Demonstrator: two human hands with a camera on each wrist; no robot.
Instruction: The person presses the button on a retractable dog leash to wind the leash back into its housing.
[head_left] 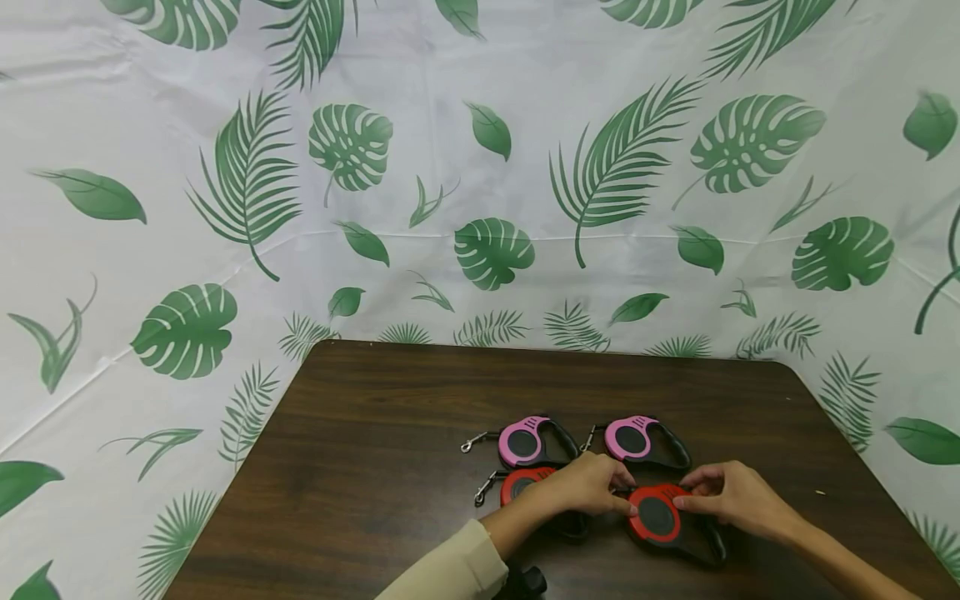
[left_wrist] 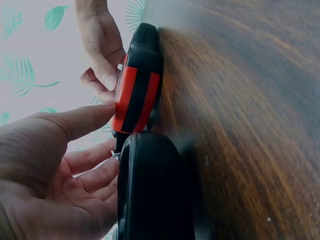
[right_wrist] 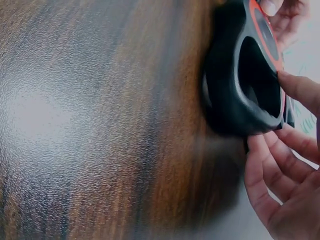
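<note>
A red retractable dog leash (head_left: pixel 656 515) with a black grip lies on the table between both hands. My left hand (head_left: pixel 588 485) holds its left side, the thumb on the red casing and the fingers near its cord end. On its upper right side, my right hand (head_left: pixel 738 497) grips it between thumb and fingers. A second red retractable leash (head_left: pixel 517 482) lies under my left forearm, partly hidden; its black handle (left_wrist: pixel 155 190) fills the front of the left wrist view. Behind these lie two pink retractable leashes, one left (head_left: pixel 520 444) and one right (head_left: pixel 628 439).
The dark wood-grain table (head_left: pixel 360 467) carries all the leashes. Metal clips (head_left: pixel 480 498) point left from the left-hand leashes. A black object (head_left: pixel 534 581) shows beside the left sleeve, mostly hidden. A leaf-print sheet (head_left: pixel 420 167) hangs behind the table.
</note>
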